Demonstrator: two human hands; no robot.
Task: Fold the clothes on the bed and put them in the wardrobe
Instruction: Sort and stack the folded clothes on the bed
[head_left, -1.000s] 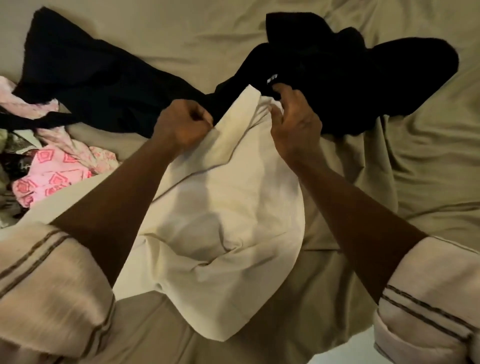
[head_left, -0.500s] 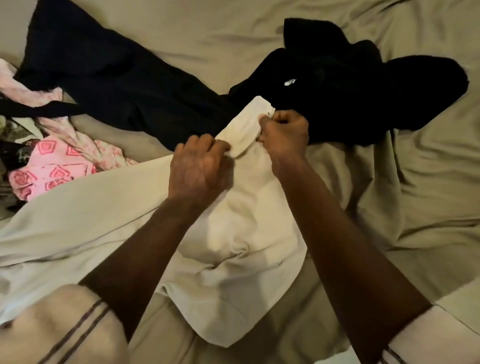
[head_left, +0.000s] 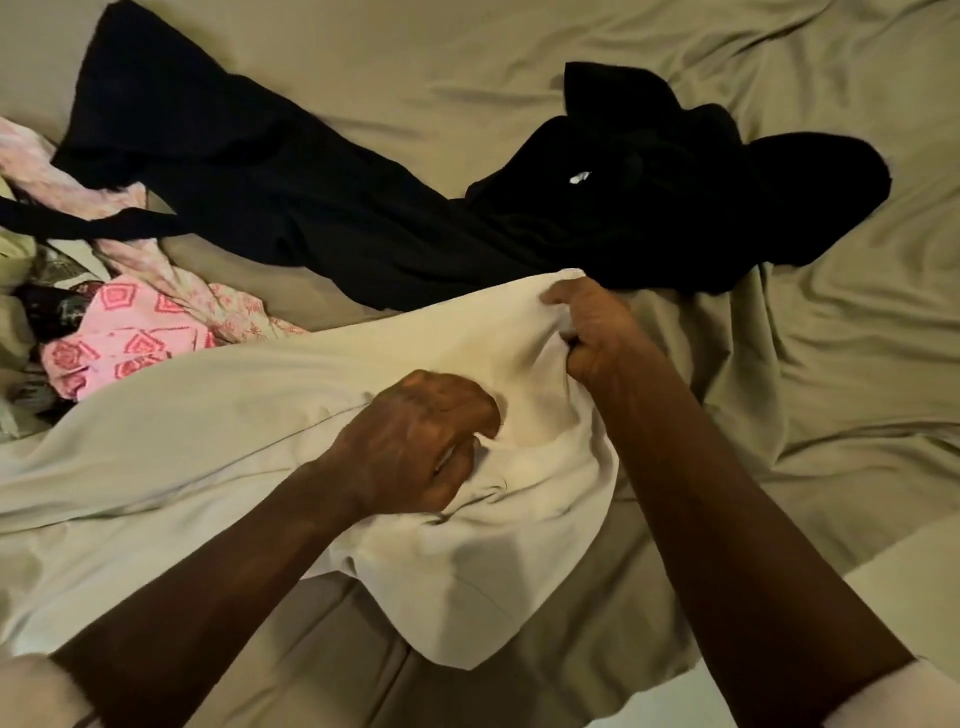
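Leans over the bed sheet (head_left: 519, 62) with both forearms bare. Reaches in from 7 o'clock with the left hand (head_left: 415, 441), out of a pale sleeve (head_left: 31, 691), knuckles up and wrist nearly straight. Curls those fingers under and bunches a fold of the cream garment (head_left: 234, 415) near the middle of the view. Reaches in from 5 o'clock with the right hand (head_left: 592, 332), forearm long and straight, hand set farther out at about 1 o'clock from the left hand. Clenches the right fingers round a gather of cloth at the garment's far rounded edge, thumb side up. Holds the two hands near each other but apart, with creased cloth between them.

Has the cream garment lying across the lower half of the bed, running off toward 9 o'clock and ending in a loose flap toward 6 o'clock. Beyond it, from 10 to 2 o'clock, black clothes (head_left: 311, 223) sprawled on the sheet, just beside the right hand's knuckles. At 9 o'clock, a pink patterned cloth (head_left: 135, 343), one edge tucked under the cream garment, among other crumpled pieces too jumbled to tell apart.
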